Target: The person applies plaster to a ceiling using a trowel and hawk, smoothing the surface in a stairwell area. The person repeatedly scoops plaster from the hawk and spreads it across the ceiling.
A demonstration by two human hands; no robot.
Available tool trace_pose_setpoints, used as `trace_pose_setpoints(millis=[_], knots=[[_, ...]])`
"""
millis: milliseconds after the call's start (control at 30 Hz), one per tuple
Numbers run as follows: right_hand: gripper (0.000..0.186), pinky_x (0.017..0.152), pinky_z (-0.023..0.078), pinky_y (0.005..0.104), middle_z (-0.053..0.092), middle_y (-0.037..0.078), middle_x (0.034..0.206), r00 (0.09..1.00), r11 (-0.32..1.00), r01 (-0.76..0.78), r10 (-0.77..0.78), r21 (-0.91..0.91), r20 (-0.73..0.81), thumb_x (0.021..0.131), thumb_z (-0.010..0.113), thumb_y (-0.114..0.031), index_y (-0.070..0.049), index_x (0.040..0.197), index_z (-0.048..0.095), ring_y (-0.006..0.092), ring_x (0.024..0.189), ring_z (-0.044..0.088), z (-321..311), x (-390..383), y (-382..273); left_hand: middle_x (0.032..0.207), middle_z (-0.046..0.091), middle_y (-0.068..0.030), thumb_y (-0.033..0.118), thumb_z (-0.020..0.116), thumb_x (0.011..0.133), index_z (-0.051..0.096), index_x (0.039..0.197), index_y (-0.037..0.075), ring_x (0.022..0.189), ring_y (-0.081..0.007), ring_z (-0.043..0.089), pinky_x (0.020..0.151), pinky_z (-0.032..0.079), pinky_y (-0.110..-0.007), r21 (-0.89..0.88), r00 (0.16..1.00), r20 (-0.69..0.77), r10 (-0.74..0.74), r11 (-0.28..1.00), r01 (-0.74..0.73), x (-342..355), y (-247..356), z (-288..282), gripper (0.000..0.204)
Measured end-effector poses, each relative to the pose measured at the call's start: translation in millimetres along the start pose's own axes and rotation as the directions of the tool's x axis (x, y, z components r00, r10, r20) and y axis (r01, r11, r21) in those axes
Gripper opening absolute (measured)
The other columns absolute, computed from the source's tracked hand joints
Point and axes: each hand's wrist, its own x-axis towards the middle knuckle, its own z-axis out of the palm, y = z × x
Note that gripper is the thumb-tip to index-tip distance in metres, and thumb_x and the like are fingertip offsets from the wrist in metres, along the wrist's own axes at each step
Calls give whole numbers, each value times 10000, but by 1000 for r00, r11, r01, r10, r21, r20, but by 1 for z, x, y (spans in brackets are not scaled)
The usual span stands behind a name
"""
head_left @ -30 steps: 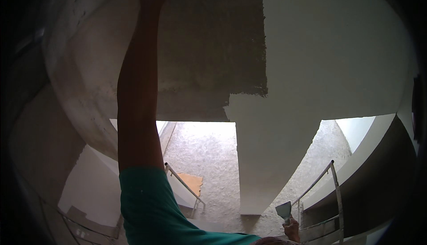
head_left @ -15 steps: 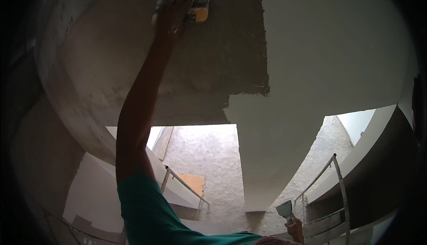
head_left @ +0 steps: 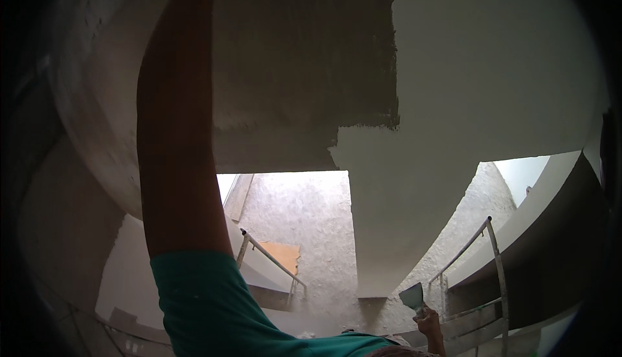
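Wall (head_left: 110, 91) ahead is two-toned: dark patch (head_left: 304, 59) at upper middle, smooth pale coat (head_left: 479, 65) along its right side, ragged border between. I judge the surfacing partway: pale area looks finished, dark area seems left. Bare or merely wet there, I cannot tell from my remote station.

Scraper (head_left: 411, 297): just right of the wall's lowest pale end, blade tipped up and leftward. Right hand (head_left: 427, 323) is clamped around its handle. Left arm (head_left: 178, 130), in a green sleeve (head_left: 201, 299), runs up past the upper edge of view; I cannot tell the state of the left hand, out of sight.

Containers: I can make out none, hence no contents logged. Also noted: left rail (head_left: 273, 258), right rail (head_left: 497, 260), orange-brown sheet (head_left: 285, 253) behind the former.
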Motion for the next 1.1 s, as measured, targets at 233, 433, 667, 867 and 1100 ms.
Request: trace_pose_setpoints(millis=[233, 433, 667, 867, 1100], knots=[[653, 886, 478, 323, 597, 246, 1196, 1000, 1000, 18, -18, -14, 23, 695, 672, 21, 68, 1312, 462, 255, 1087, 606, -18, 2, -9, 1131, 642, -149, -23, 518, 717, 575, 1249, 131, 1036, -331, 606, 844, 473, -489, -26, 996, 61, -66, 997, 67, -56, 48, -11, 556], [646, 921, 454, 320, 565, 215, 1259, 1000, 998, -14, 14, -56, 7, 715, 702, -1, 79, 1309, 462, 231, 1119, 566, -32, 3, -10, 1237, 597, -144, -24, 524, 770, 545, 1281, 143, 1119, -334, 567, 884, 386, -587, 30, 996, -39, -75, 997, 76, -161, 114, 25, 539], [617, 893, 463, 305, 608, 230, 1179, 1000, 998, -21, 20, -55, -13, 716, 657, 42, 89, 1300, 467, 235, 1057, 609, -41, -2, -17, 1383, 471, -30, 92, 617, 767, 488, 1344, 216, 1244, -298, 444, 1022, 307, -529, 132, 979, 150, -138, 984, 119, -282, 204, 17, 605], [623, 866, 471, 299, 646, 195, 1094, 999, 997, 52, -53, -65, -9, 720, 668, 41, 59, 1312, 473, 200, 1009, 613, -52, -17, -46, 1433, 412, -12, 82, 571, 794, 485, 1346, 241, 1319, -346, 358, 1054, 203, -625, 40, 923, 344, -175, 984, 172, -381, 250, 12, 581], [666, 870, 481, 341, 632, 236, 1127, 1000, 991, 18, -19, -134, -10, 669, 722, -22, 15, 1297, 504, 293, 1043, 629, -43, -17, 16, 1339, 533, -15, 8, 595, 770, 558, 1276, 202, 1304, -301, 412, 1062, 195, -588, -136, 914, 382, -138, 970, 204, -409, 259, -47, 543]])
